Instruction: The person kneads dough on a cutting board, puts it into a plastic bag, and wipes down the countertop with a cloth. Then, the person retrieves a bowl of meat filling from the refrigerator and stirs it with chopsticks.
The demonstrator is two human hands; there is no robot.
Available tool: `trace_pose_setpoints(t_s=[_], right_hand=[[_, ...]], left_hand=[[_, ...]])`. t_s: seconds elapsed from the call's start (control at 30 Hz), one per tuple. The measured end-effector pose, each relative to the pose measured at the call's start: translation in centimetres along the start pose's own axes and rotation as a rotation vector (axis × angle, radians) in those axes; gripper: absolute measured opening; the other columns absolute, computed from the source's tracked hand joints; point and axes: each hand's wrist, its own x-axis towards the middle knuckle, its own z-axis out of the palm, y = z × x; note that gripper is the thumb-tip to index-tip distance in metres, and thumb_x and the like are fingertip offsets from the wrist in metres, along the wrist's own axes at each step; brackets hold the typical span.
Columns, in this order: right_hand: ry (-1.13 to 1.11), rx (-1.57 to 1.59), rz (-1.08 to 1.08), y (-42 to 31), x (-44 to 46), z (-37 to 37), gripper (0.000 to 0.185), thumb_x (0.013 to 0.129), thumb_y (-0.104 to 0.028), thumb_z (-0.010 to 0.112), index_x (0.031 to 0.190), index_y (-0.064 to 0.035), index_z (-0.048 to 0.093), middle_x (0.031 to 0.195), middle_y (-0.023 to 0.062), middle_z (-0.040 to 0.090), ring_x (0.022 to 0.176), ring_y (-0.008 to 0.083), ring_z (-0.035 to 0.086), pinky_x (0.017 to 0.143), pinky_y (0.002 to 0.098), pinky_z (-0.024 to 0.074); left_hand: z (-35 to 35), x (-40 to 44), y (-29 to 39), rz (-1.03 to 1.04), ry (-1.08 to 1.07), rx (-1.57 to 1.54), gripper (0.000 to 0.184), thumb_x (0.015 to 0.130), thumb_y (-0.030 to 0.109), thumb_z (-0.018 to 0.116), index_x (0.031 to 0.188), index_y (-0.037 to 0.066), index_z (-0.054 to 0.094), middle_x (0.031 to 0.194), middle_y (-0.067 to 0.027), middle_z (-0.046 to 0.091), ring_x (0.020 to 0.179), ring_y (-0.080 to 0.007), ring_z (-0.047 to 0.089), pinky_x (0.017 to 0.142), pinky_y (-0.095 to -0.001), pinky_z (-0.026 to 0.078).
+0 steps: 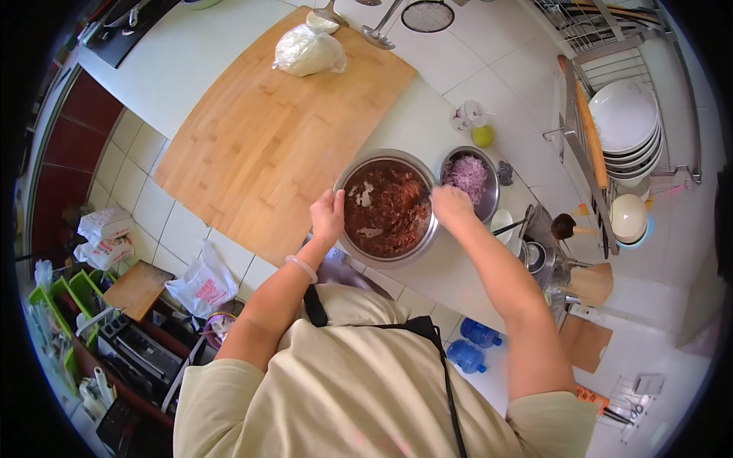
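Observation:
A large metal bowl point(345, 238) holds dark reddish-brown minced stuff point(393, 210) with a few pale patches. My left hand point(328, 217) grips the bowl's left rim, thumb up along the edge. Over the right rim my right hand point(452, 204) is closed around a utensil, whose blurred lower part reaches into the mince; its exact shape is hard to make out. Just right of the big bowl stands a smaller metal bowl point(491, 200) of chopped purple onion point(467, 177).
A wooden board point(282, 137) lies on the counter at left, bearing a plastic-wrapped pale lump point(309, 52). A green fruit point(482, 137) and clear cup point(472, 114) sit behind the small bowl. Stacked plates point(624, 118) fill the rack at right. Ladles point(378, 37) lie at the back.

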Motion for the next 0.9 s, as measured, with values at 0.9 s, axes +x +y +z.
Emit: trace_pose_setpoints(t_s=[0.9], right_hand=[[-0.108,-0.198,-0.095,-0.5,-4.4,4.4,0.024,0.085,-0.012,0.056,0.100,0.0001,0.069,0.096,0.0207,0.069,0.095,0.0319,0.067,0.081,0.0448,0.0532]], left_hand=[[0.0,-0.2,-0.7,0.018,0.070,0.025,0.039,0.094,0.029,0.056,0.072,-0.002,0.049,0.060,-0.0236,0.047,0.054,-0.0372,0.045,0.055,-0.0436,0.040]])
